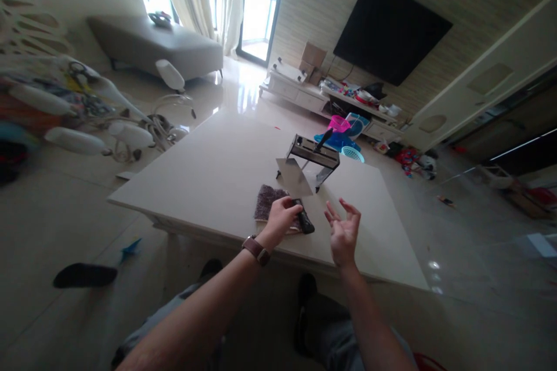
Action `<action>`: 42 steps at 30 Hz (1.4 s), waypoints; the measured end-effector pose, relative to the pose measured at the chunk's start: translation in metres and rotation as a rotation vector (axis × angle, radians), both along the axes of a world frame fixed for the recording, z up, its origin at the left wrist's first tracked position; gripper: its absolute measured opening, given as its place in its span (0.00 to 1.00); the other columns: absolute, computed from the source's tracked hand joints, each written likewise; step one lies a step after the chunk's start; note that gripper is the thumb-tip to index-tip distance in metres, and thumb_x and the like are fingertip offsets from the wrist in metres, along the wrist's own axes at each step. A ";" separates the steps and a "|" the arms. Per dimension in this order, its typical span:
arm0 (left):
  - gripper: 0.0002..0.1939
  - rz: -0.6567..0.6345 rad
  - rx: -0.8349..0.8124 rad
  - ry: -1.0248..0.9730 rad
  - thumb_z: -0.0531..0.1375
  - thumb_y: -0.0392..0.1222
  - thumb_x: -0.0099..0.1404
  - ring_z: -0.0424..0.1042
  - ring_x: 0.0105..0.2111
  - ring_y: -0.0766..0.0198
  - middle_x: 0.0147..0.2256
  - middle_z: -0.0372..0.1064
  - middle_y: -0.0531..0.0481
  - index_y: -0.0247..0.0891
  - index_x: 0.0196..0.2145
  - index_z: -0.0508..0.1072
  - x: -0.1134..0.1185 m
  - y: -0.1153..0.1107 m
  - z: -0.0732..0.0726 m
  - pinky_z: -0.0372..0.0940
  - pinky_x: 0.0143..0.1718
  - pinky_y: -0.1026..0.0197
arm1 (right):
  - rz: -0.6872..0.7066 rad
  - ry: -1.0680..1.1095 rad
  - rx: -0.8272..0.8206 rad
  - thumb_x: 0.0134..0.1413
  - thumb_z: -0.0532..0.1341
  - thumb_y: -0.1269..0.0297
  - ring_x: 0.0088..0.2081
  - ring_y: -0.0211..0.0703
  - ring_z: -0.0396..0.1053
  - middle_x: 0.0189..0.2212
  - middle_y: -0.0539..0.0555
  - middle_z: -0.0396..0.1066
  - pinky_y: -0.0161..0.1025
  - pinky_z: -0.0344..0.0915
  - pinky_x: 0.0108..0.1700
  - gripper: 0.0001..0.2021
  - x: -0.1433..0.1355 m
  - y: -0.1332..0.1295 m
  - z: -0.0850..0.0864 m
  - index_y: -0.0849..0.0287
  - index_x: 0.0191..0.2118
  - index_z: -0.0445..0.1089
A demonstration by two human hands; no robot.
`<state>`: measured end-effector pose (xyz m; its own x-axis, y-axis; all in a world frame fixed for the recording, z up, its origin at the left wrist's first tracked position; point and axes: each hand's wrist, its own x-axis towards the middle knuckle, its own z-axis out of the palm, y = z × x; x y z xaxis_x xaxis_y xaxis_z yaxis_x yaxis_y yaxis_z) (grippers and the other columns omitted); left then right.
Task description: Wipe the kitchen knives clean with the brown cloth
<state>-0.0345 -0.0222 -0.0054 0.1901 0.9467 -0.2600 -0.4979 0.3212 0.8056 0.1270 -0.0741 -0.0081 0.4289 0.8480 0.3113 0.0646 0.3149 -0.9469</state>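
My left hand (282, 219), with a brown-strapped watch on its wrist, has its fingers closed on the end of a black object (306, 222) near the table's front edge. Under that hand lies a dark, fuzzy cloth (266, 202). To the right, my right hand (343, 237) is raised with its fingers apart and nothing in it. Behind the cloth, a flat grey plate (295, 177) slopes down from a metal stand with a black handle (315, 151).
The white table (195, 168) spans the middle. Beyond it are a pink basket (340, 123), a light blue basket (352, 154) and a TV cabinet (297, 95). White lamp shades (130, 134) lie at the left. A skateboard-like dark object (85, 275) is on the floor.
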 end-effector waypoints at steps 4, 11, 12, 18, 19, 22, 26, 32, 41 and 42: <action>0.13 0.002 -0.034 0.030 0.71 0.39 0.49 0.76 0.32 0.62 0.36 0.78 0.43 0.32 0.34 0.79 0.006 0.001 -0.004 0.70 0.31 0.63 | 0.140 0.056 -0.017 0.49 0.57 0.73 0.64 0.54 0.70 0.70 0.54 0.55 0.59 0.69 0.62 0.27 -0.006 0.009 -0.002 0.43 0.55 0.61; 0.18 0.005 -0.070 0.093 0.73 0.43 0.46 0.76 0.32 0.61 0.33 0.75 0.46 0.33 0.33 0.76 0.022 0.005 -0.014 0.68 0.31 0.63 | 0.204 0.165 -0.049 0.49 0.57 0.73 0.64 0.52 0.70 0.71 0.52 0.51 0.56 0.69 0.62 0.26 -0.003 0.010 -0.001 0.43 0.54 0.62; 0.18 0.012 -0.069 0.107 0.73 0.43 0.46 0.76 0.32 0.62 0.33 0.75 0.47 0.33 0.33 0.76 0.023 0.006 -0.014 0.67 0.30 0.64 | 0.214 0.192 -0.052 0.47 0.58 0.74 0.63 0.52 0.70 0.71 0.51 0.51 0.56 0.69 0.63 0.28 -0.001 0.010 -0.001 0.43 0.54 0.62; 0.17 0.052 -0.058 0.122 0.72 0.43 0.45 0.73 0.31 0.64 0.32 0.73 0.49 0.34 0.31 0.74 0.031 0.011 -0.010 0.65 0.29 0.65 | 0.295 0.356 -0.088 0.45 0.58 0.75 0.62 0.52 0.72 0.71 0.48 0.51 0.61 0.67 0.64 0.30 0.005 0.012 0.010 0.40 0.54 0.61; 0.17 0.049 -0.055 0.121 0.72 0.43 0.45 0.73 0.31 0.64 0.32 0.73 0.49 0.34 0.31 0.74 0.031 0.011 -0.010 0.66 0.29 0.65 | 0.307 0.386 -0.095 0.46 0.58 0.74 0.62 0.52 0.72 0.71 0.47 0.51 0.63 0.66 0.64 0.30 0.006 0.013 0.012 0.39 0.54 0.60; 0.17 0.042 -0.048 0.143 0.72 0.44 0.46 0.73 0.31 0.64 0.33 0.74 0.48 0.34 0.32 0.75 0.033 0.010 -0.008 0.65 0.29 0.65 | 0.345 0.455 -0.106 0.44 0.58 0.75 0.62 0.53 0.71 0.71 0.47 0.52 0.65 0.65 0.64 0.31 0.008 0.016 0.016 0.39 0.54 0.60; 0.17 0.004 -0.037 0.171 0.72 0.45 0.47 0.74 0.32 0.63 0.34 0.76 0.46 0.33 0.33 0.76 0.033 0.007 -0.011 0.65 0.29 0.65 | 0.376 0.527 -0.115 0.44 0.57 0.74 0.61 0.55 0.72 0.69 0.48 0.55 0.67 0.64 0.64 0.32 0.012 0.020 0.015 0.38 0.55 0.60; 0.17 -0.027 -0.046 0.169 0.72 0.44 0.48 0.75 0.31 0.63 0.35 0.78 0.44 0.33 0.35 0.79 0.032 0.005 -0.016 0.66 0.29 0.65 | 0.353 0.532 -0.112 0.49 0.57 0.71 0.61 0.55 0.72 0.70 0.48 0.54 0.68 0.63 0.64 0.28 0.015 0.021 0.011 0.38 0.55 0.60; 0.14 -0.034 -0.047 0.200 0.71 0.43 0.47 0.71 0.26 0.67 0.30 0.75 0.49 0.34 0.31 0.78 0.034 0.002 -0.014 0.63 0.25 0.67 | 0.374 0.542 -0.121 0.39 0.56 0.77 0.62 0.53 0.71 0.68 0.46 0.58 0.67 0.62 0.66 0.36 0.017 0.019 0.009 0.37 0.56 0.60; 0.13 -0.032 -0.045 0.203 0.71 0.43 0.47 0.70 0.26 0.67 0.29 0.74 0.49 0.34 0.30 0.78 0.034 0.002 -0.013 0.63 0.25 0.67 | 0.375 0.543 -0.112 0.38 0.56 0.77 0.62 0.53 0.71 0.68 0.46 0.59 0.67 0.61 0.66 0.36 0.017 0.019 0.009 0.38 0.55 0.61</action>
